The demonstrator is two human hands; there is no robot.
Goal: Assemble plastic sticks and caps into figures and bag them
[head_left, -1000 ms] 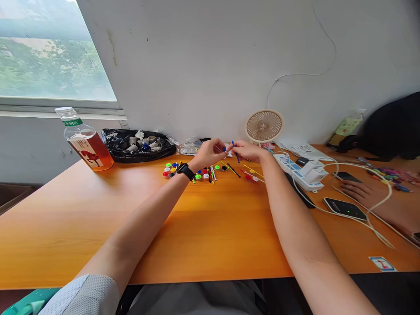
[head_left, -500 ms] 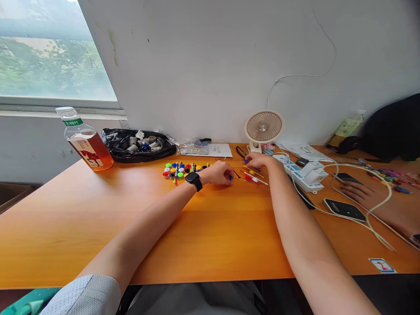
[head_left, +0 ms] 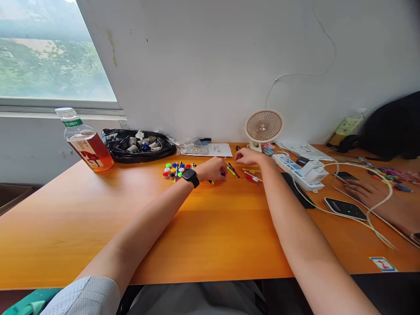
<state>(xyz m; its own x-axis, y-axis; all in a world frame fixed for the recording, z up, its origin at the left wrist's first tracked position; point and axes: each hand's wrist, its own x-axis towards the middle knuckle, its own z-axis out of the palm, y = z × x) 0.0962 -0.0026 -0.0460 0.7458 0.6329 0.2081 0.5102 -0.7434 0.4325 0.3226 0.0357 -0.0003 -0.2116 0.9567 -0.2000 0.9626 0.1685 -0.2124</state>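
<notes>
My left hand (head_left: pixel 213 169), with a black watch at its wrist, rests low over the table with its fingers curled in. A small blue piece (head_left: pixel 223 174) shows at its fingertips; its full shape is hidden. To its left lie several colourful round caps (head_left: pixel 174 166) with thin sticks among them. My right hand (head_left: pixel 248 155) is farther back, its fingers bent together by a dark looped item; what they hold, if anything, is too small to tell. Between the hands lie green and dark sticks (head_left: pixel 233 169). White and yellow sticks with a red piece (head_left: pixel 252 177) lie below my right hand.
A tea bottle (head_left: pixel 90 148) and a black bag of grey fittings (head_left: pixel 139 146) stand at left. A fan (head_left: pixel 263 127) is behind my right hand. A power strip (head_left: pixel 300 173), cables and a phone-like device (head_left: pixel 344 209) lie right, near another person's hand (head_left: pixel 364 192).
My left hand has shifted slightly left. My right hand has moved left and back, toward the wall. Green and dark sticks between them now show more fully.
</notes>
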